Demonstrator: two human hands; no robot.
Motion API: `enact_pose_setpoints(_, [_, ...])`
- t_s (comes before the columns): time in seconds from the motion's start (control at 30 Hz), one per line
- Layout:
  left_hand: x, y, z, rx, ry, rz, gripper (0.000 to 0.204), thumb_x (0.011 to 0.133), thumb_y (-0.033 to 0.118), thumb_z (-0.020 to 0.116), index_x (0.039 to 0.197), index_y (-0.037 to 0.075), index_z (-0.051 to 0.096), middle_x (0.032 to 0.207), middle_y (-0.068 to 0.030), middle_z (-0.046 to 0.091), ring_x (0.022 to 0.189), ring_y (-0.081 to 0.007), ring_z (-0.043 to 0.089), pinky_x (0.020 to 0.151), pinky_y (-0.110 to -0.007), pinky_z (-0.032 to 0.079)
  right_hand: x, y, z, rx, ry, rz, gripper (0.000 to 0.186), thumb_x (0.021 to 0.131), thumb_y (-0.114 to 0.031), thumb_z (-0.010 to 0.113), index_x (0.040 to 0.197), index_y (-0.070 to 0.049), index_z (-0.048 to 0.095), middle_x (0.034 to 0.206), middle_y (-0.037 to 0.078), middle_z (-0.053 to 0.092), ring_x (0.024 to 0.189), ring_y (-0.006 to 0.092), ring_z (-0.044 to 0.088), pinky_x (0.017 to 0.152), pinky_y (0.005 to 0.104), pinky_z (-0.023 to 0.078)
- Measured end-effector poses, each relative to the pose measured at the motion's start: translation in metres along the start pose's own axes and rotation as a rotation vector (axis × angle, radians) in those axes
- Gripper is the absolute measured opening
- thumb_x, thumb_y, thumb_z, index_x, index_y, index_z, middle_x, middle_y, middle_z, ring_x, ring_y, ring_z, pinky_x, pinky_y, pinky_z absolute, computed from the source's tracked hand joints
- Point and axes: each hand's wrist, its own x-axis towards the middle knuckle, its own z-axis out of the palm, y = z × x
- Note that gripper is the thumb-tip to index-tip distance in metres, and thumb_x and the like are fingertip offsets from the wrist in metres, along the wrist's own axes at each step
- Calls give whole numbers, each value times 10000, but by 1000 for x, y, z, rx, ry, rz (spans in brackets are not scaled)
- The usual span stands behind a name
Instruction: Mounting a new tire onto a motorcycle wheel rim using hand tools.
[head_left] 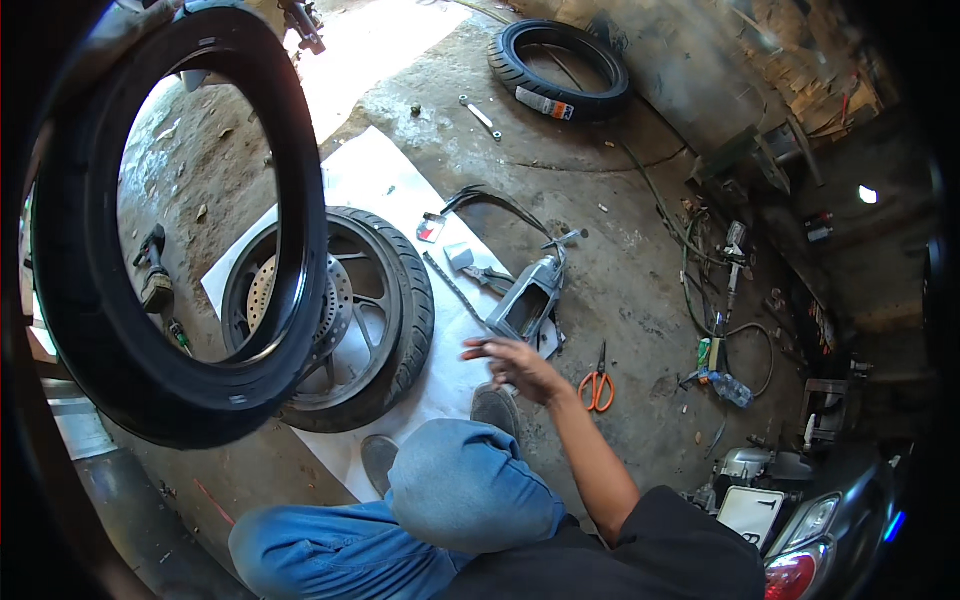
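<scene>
My left hand [110, 35], at the upper left, grips the top of a loose black tire [85, 260] held upright in the air. Behind and below that tire a wheel [383, 310] with a mounted tire and a perforated brake disc lies flat on a white sheet [365, 165]. My right hand [510, 365] is raised above my shoe, empty, its fingers loosely bent and apart. Just beyond it on the sheet are a grey metal tool [525, 300], a thin dark strip [450, 290] and a small red-and-white packet [430, 227]. Orange-handled scissors [597, 388] lie on the concrete to its right.
Another tire [560, 70] lies at the back, near a wrench [480, 117]. Hoses and a spray gun [732, 250] lie at the right. A motorcycle tail [815, 530] stands at the lower right. A cordless power tool [155, 285] rests on the floor at the left.
</scene>
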Motion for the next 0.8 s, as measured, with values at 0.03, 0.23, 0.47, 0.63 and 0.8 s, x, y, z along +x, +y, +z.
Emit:
enact_pose_setpoints(0.03, [-1,0,4,-19,12,16,713,1008,655,485,1240,17,701,1199,-180,721,1122,-295,676,1006,-409,504,-10,-1,-19,-30,145,0,468,953,-311,684,1336,-42,674,1282,89,713,715,48,539,699,243,525])
enact_pose_setpoints(0.23, [-11,5,21,-69,89,93,685,1036,623,449,1244,14,683,1188,-187,716,1118,-304,674,1007,-418,503,-2,16,-99,-810,896,-283,469,832,-244,776,1211,27,722,1247,207,701,1108,366,686,985,421,522])
enact_pose_setpoints(0.47, [-46,-7,0,4,174,127,655,1069,586,406,1249,11,663,1175,-197,710,1115,-314,672,1009,-428,502,41,17,-72,-1411,532,-30,927,787,-332,860,1527,14,423,1571,272,438,1330,434,561,1095,483,484])
enact_pose_setpoints(0.63, [-73,-21,-10,44,266,142,634,1093,559,376,1253,9,648,1166,-203,705,1112,-322,671,1010,-435,501,49,32,-93,-1605,600,199,1005,783,-335,868,1544,69,351,1470,353,507,1230,474,628,1035,495,531])
enact_pose_setpoints(0.8, [-67,-20,-22,254,287,-42,704,1095,582,324,1235,-30,641,1200,-257,688,1136,-370,662,1041,-458,495,63,26,-72,-1591,534,196,835,758,-285,878,1405,78,495,1202,306,693,1109,422,702,967,463,569])
